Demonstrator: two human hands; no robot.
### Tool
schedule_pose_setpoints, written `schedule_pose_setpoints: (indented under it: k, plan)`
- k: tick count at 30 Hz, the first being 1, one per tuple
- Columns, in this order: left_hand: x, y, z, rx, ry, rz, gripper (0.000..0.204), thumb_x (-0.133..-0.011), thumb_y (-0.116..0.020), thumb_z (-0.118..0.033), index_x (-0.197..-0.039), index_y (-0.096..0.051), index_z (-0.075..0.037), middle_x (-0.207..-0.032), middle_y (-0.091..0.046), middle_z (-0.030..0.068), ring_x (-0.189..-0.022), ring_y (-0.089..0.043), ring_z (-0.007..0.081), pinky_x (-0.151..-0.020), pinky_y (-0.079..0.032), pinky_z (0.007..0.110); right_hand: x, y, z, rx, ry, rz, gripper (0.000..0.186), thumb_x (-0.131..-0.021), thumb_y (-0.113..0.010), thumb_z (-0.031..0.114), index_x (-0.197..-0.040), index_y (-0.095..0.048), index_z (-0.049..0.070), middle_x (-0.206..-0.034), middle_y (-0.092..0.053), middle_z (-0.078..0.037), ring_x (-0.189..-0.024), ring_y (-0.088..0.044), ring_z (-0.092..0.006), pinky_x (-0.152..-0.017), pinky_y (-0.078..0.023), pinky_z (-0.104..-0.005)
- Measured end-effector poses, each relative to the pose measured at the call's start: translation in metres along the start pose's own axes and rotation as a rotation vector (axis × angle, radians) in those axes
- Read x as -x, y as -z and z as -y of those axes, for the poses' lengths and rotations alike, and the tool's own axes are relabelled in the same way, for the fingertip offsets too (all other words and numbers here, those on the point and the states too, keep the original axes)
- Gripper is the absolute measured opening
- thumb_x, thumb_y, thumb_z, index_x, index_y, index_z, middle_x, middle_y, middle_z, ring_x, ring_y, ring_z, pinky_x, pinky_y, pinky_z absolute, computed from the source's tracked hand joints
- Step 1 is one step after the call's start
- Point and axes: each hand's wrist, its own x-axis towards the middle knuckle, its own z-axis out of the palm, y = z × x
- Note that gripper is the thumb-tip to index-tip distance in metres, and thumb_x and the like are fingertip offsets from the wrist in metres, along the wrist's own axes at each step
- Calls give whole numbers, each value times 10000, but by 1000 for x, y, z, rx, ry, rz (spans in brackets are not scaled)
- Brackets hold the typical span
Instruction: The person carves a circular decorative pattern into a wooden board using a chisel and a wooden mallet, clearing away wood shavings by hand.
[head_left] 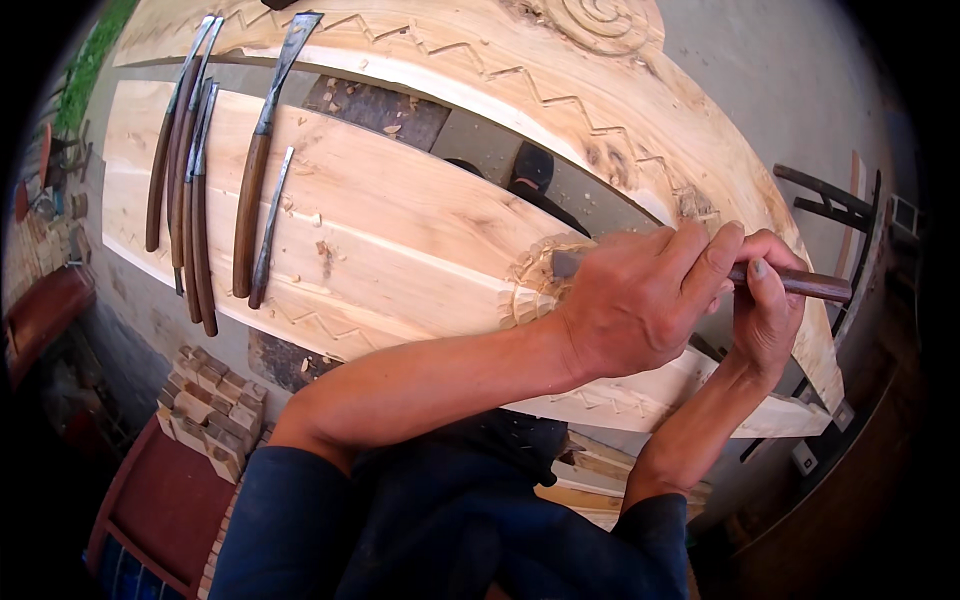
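Observation:
Both of my hands are closed on one carving gouge. My left hand [640,290] wraps around its front part, and the short metal blade [566,263] pokes out beyond the knuckles. My right hand [772,315] grips farther back, with the dark wooden handle [828,287] sticking out past its fingers. The blade's tip meets a scalloped carved patch [530,285] on the pale wooden board [400,215]. Small chips lie around the carving. The middle of the gouge is hidden inside my hands.
Several long-handled chisels [190,190] lie across the board's left end, with a wide-bladed one [262,160] and a slim one [272,225] beside them. Beyond lies a second carved board [480,70] with zigzag grooves. Stacked wood blocks [212,410] stand at lower left.

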Motion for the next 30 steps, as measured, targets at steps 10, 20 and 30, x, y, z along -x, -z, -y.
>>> schedule_pose_setpoints:
  k: [10,20,30]
  plan:
    - [0,-1,-2,-12,14,-7,477,-889,-769,-131,-1334,-690,20,-849,-613,59,-664,-669,196,-536,-505,330,-5,-2,2,-19,-29,21,286,-1043,-660,195,-1012,-708,-85,-819,-731,-151,-652,-669,-209,-633,-559,-339]
    - [0,10,-2,-87,63,-11,526,-860,-769,-118,-1363,-694,14,-784,-572,41,-635,-642,183,-513,-478,324,-6,-12,-6,-94,-89,20,275,-994,-721,205,-994,-722,-69,-848,-743,-130,-708,-671,-181,-670,-558,-323]
    - [14,26,-55,224,-19,157,649,-964,-763,-245,-1511,-580,52,-1139,-719,161,-997,-728,288,-861,-613,380,102,1,5,145,294,-330,526,-997,-818,492,-1065,-664,-7,-1050,-711,-161,-828,-691,-230,-752,-548,-320]
